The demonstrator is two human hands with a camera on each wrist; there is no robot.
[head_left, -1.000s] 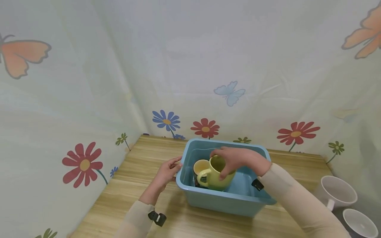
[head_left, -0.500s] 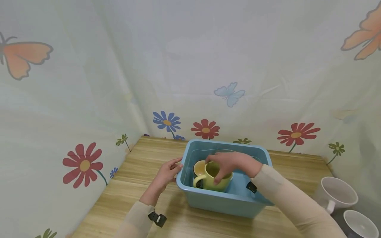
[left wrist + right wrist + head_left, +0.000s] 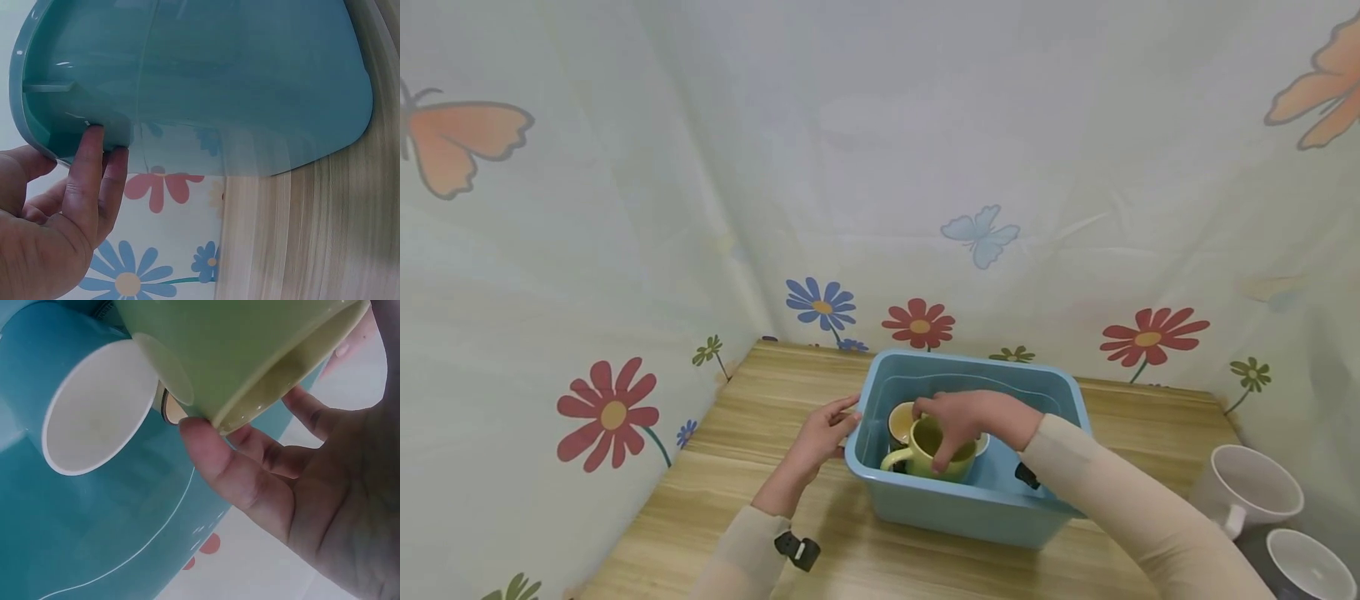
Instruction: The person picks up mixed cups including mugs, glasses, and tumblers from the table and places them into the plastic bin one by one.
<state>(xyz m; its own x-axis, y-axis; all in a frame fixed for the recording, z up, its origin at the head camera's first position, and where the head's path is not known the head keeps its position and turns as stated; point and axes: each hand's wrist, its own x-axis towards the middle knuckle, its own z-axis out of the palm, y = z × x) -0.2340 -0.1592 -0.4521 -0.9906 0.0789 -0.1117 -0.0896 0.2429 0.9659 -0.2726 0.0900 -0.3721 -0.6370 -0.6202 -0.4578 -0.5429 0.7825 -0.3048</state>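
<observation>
Right hand (image 3: 964,417) pinches mug (image 3: 921,463) by rim, low in tub (image 3: 955,521) beside cup (image 3: 901,422); can't tell if base touches down. Smooth glaze may slip from rim-only pinch, or mug may knock cup. Left hand (image 3: 818,433) touches tub, fingers straight.

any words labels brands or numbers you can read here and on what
No text can be read.
Tiny pale marks, perhaps lettering, near the white-lined cup: too small and blurred, and I cannot tell what bears them.
None is readable on the green mug or blue tub.
</observation>
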